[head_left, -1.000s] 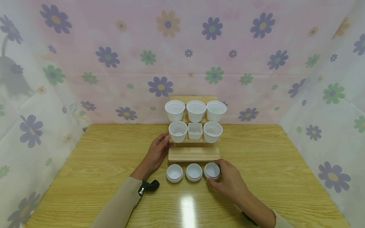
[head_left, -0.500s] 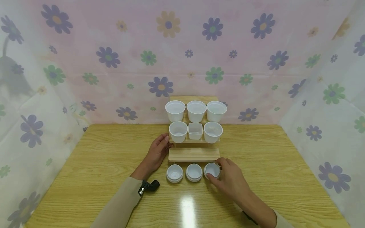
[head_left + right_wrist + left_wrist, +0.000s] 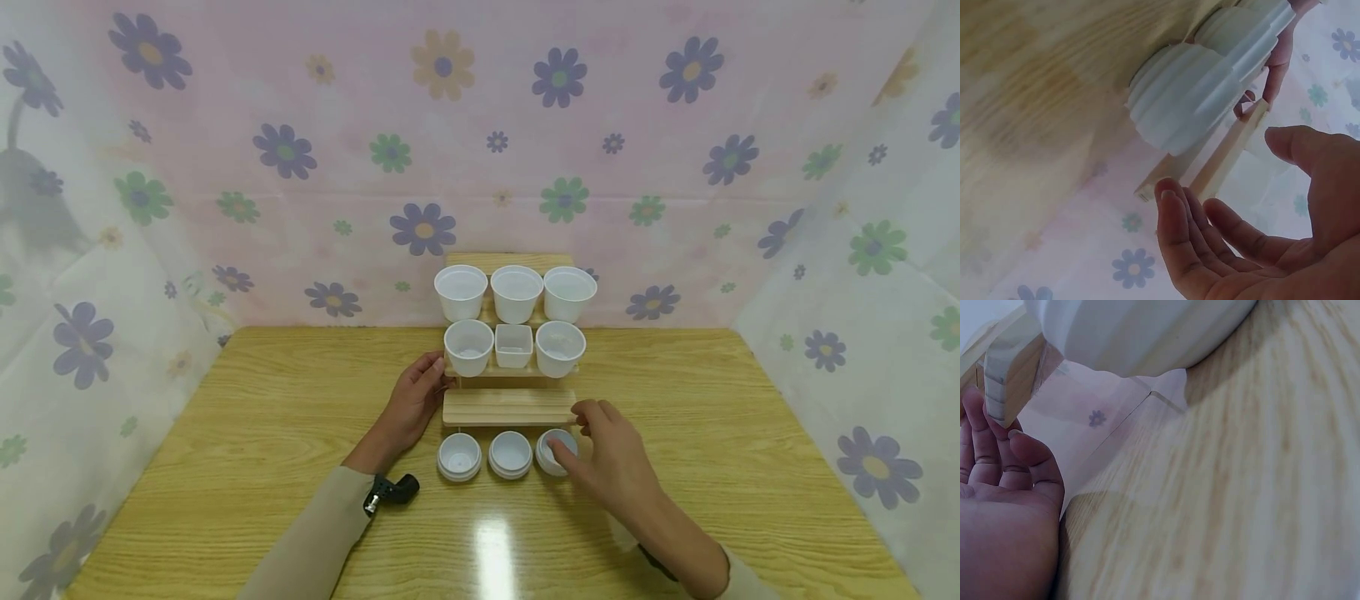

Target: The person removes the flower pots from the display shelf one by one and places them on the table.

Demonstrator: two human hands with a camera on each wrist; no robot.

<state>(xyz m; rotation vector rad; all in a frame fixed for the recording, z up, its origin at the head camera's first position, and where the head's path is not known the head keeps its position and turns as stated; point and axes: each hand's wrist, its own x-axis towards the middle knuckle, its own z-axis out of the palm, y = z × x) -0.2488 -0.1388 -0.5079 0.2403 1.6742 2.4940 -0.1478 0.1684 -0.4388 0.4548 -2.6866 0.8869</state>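
A stepped wooden shelf (image 3: 510, 407) stands at the middle of the table; its lowest step is bare. Three round white cups (image 3: 515, 292) sit on its top step. On the middle step a square cup (image 3: 513, 344) sits between two round ones. Three low white cups (image 3: 511, 453) stand in a row on the table before it. My right hand (image 3: 572, 432) hovers over the rightmost low cup (image 3: 546, 456), fingers spread and holding nothing; the right wrist view shows the fingers (image 3: 1172, 225) apart from that cup (image 3: 1185, 94). My left hand (image 3: 438, 373) touches the shelf's left end (image 3: 1007, 375) with relaxed fingers.
The wooden table (image 3: 262, 417) is enclosed by flowered cloth walls (image 3: 225, 167) at the back and both sides. A white cup's underside (image 3: 1141, 331) fills the top of the left wrist view. A small black camera (image 3: 390, 490) sits on my left wrist.
My right hand has let go of the rightmost low cup and its fingers have lifted and spread above it. The left hand and the cups have stayed put.
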